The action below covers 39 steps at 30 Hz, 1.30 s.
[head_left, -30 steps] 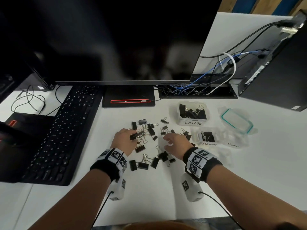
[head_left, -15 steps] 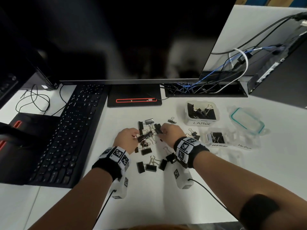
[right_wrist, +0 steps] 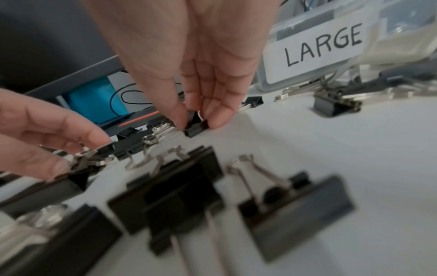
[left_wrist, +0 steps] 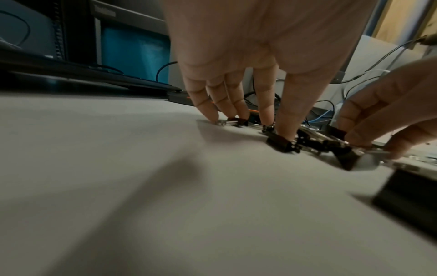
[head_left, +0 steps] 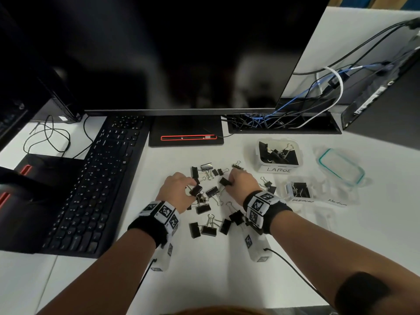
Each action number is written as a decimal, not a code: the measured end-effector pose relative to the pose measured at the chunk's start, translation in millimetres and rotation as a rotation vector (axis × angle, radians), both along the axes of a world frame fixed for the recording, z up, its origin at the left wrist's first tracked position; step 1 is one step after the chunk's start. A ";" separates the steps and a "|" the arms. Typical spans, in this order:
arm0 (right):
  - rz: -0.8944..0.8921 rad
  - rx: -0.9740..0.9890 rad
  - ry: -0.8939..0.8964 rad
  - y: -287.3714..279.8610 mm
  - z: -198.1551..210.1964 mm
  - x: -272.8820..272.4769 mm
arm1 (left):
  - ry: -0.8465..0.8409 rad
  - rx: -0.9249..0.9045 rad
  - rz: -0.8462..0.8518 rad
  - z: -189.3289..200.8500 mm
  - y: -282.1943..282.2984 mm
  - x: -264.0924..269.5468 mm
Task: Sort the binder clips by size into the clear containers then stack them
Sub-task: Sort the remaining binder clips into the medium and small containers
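Note:
Black binder clips (head_left: pixel 205 227) of mixed sizes lie scattered on the white desk (head_left: pixel 227 269). My right hand (head_left: pixel 228 181) pinches a small black clip (right_wrist: pixel 197 128) between thumb and fingertips, low on the desk in the middle of the pile. My left hand (head_left: pixel 193 186) is just left of it, its fingertips down among the clips, pinching a clip (head_left: pixel 196 189) by its silver handles (right_wrist: pixel 89 158). The clear container labelled LARGE (head_left: pixel 278 170) holds several big clips. A smaller clear container marked medium (head_left: pixel 287 189) holds a few clips.
A clear lid with a teal rim (head_left: pixel 341 165) lies right of the containers. A black keyboard (head_left: pixel 95 183) lies left of the pile, a monitor base (head_left: pixel 186 130) and a cable tray (head_left: pixel 284 123) behind it. More clear container parts (head_left: pixel 336 196) sit at the right.
My right hand moved away from me and leftwards, from the nearer clips to the middle of the pile, and took hold of a small clip. The left hand stayed in place with its clip.

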State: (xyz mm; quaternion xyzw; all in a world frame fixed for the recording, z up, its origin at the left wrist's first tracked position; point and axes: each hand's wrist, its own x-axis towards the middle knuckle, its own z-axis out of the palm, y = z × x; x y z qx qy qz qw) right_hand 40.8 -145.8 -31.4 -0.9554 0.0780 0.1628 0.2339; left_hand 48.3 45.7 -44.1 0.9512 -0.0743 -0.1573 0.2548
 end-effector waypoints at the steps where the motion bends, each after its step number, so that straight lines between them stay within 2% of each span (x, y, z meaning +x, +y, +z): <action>1: 0.002 0.005 -0.001 -0.4 0.7 -0.4 | -0.003 0.012 -0.010 0.3 -0.8 -1.0; 6: 0.000 0.027 0.025 -2.6 2.3 -5.0 | -0.017 0.091 -0.056 0.2 -8.0 -5.8; 11: 0.133 -0.010 0.057 -4.3 0.7 -9.9 | -0.017 0.161 -0.078 2.6 -13.0 -5.8; 14: 0.098 -0.006 0.041 -6.9 2.4 -13.1 | -0.027 0.149 -0.067 8.5 -15.9 -5.1; 17: 0.060 -0.002 0.013 -9.0 4.2 -16.9 | -0.025 0.077 -0.031 17.7 -18.2 -5.7; 23: -0.002 0.060 -0.024 -13.8 6.8 -21.0 | 0.088 -0.199 0.035 26.3 -22.6 -12.6; 32: -0.096 0.249 -0.153 -38.8 31.2 -41.3 | 0.158 -0.377 -0.046 43.0 -42.4 -21.4; 39: -0.162 0.315 -0.238 -81.4 52.9 -57.5 | 0.157 -0.464 -0.087 59.9 -86.1 -30.2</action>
